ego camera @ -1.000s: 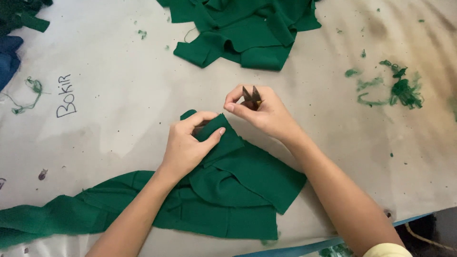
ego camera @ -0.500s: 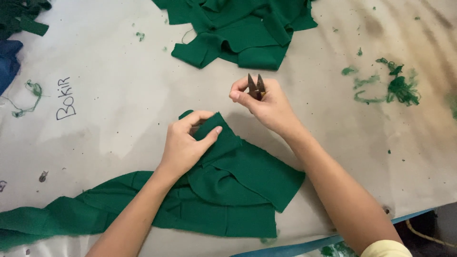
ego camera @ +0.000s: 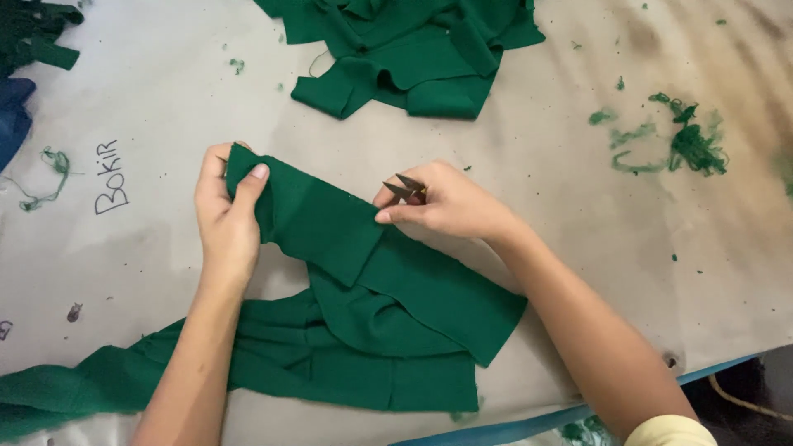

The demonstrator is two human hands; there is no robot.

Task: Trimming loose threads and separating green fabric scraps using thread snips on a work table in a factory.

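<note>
A green knit fabric piece (ego camera: 363,306) lies folded on the grey table (ego camera: 562,165) in front of me. My left hand (ego camera: 227,219) pinches its upper left corner between thumb and fingers. My right hand (ego camera: 442,206) holds small dark thread snips (ego camera: 406,187), blades pointing left, while its thumb and fingers also press the fabric's upper edge. The strip of cloth is stretched flat between both hands. The rest of the fabric trails down to the lower left.
A pile of green fabric pieces (ego camera: 413,49) lies at the top centre. Green thread scraps (ego camera: 681,144) are scattered at the right, more green cloth (ego camera: 33,37) and a blue cloth (ego camera: 12,116) at the left edge. The table's blue front edge (ego camera: 529,421) runs close below.
My left hand has moved left, pulling the fabric's corner out. My right hand came down with the snips onto the fabric's upper edge. The cloth now lies stretched between both hands.
</note>
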